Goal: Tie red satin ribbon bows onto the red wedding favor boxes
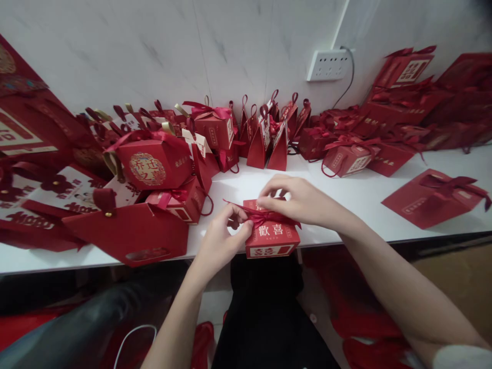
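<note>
The small red box point(273, 240) sits at the near edge of the table point(346, 192). The left hand point(221, 240) pinches its ribbon point(265, 218), and the right hand point(298, 201) pinches it too. Pulling both sides gently should keep it neat.

On my feed both forearms come in bare from the near edge and converge toward the middle. The left hand point(221, 238) is nearer, knuckles up, fingers curled, thumb pressed against the forefinger. The right hand point(298, 201) lies just beyond it to the right, palm down, wrist bent leftward, fingertips point(269, 190) drawn into a pinch.
</note>
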Demonstrator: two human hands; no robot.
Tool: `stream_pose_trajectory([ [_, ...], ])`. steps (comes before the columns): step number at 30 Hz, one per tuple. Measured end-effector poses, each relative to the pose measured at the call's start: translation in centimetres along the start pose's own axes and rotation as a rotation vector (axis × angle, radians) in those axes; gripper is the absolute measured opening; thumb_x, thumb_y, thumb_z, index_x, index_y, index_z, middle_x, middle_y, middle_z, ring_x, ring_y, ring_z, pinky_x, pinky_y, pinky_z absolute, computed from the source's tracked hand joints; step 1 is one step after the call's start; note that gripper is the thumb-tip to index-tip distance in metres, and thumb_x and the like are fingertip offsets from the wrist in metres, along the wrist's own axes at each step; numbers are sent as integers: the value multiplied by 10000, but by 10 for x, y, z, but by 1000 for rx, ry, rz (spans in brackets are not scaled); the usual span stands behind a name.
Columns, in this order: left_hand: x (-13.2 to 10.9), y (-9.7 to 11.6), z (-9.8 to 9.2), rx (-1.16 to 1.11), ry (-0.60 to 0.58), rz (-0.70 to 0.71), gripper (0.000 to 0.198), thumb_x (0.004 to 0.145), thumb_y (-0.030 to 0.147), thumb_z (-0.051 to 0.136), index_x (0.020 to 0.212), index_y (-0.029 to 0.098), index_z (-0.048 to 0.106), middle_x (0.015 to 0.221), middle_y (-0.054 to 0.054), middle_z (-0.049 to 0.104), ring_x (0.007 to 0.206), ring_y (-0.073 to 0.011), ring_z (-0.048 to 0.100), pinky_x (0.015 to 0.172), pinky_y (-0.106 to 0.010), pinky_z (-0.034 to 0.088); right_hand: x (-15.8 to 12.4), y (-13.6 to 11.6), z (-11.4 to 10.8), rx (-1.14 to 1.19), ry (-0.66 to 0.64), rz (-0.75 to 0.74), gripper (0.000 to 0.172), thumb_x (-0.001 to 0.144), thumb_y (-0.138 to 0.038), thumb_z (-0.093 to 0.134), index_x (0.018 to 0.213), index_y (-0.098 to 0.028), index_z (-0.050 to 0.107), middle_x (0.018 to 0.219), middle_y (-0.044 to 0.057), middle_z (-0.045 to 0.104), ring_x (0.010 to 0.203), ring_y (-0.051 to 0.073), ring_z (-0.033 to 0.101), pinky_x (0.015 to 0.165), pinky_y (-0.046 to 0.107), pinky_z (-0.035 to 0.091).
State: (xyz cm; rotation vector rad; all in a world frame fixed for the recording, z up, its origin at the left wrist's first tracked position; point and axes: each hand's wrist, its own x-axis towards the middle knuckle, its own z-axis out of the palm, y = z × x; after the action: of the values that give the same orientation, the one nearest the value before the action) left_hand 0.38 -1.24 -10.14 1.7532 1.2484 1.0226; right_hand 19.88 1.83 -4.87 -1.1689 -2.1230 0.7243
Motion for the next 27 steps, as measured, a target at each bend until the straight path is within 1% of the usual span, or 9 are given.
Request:
stream_pose_trajectory([
  [3,-2,0,0,64,8,60,51,813,243,528,815,192,529,805,0,571,768,-135,540,718,-275,429,25,-14,4,-175,-260,-11,134,793,-287,618,791,-178,695,843,52,675,753,168,603,652,274,432],
  [6,-4,0,1,104,20,109,41,814,224,527,834,195,550,876,-15,582,850,-149,553,750,-281,431,33,-17,6,-235,-341,-2,106,778,-211,601,781,-174,699,841,55,684,754,168,613,631,259,424],
  [9,-6,1,2,100,33,142,71,814,201,524,866,197,572,904,-21,565,894,-154,546,771,-282,435,30,-16,6,-217,-306,8,106,757,-179,585,739,-168,689,782,44,687,714,158,611,611,253,417],
  [13,-6,6,3,191,45,213,161,825,158,489,932,204,599,893,-22,528,910,-161,508,838,-310,417,21,-18,10,-127,-111,17,85,736,-175,572,687,-166,640,726,18,676,661,135,596,594,246,412],
  [15,-6,9,4,230,35,244,189,825,138,475,946,208,603,900,-25,524,920,-167,495,850,-316,410,18,-19,13,-87,-49,2,74,735,-184,575,672,-165,609,710,14,666,646,128,590,592,245,417],
  [20,-6,10,4,280,50,278,150,820,132,480,899,211,580,886,-25,541,909,-179,496,838,-323,413,21,-10,20,169,-112,91,36,718,-180,591,712,-166,559,683,2,634,600,111,572,548,229,430],
  [23,-5,9,3,306,58,291,159,815,124,493,932,211,557,928,-33,573,927,-189,497,847,-341,416,26,-2,19,331,-112,134,134,675,-162,632,781,-161,550,649,-19,603,565,98,547,530,223,425],
  [25,-5,9,3,318,49,301,173,815,118,498,948,213,555,964,-39,589,948,-195,497,868,-360,413,29,2,17,354,-129,145,162,666,-160,640,814,-152,574,638,-25,592,550,91,526,523,224,409],
  [27,-4,10,3,328,33,308,174,821,117,493,946,215,566,981,-41,596,968,-197,499,887,-369,409,30,4,13,305,-188,124,74,696,-183,617,758,-147,601,584,-37,554,513,80,478,493,224,363],
])
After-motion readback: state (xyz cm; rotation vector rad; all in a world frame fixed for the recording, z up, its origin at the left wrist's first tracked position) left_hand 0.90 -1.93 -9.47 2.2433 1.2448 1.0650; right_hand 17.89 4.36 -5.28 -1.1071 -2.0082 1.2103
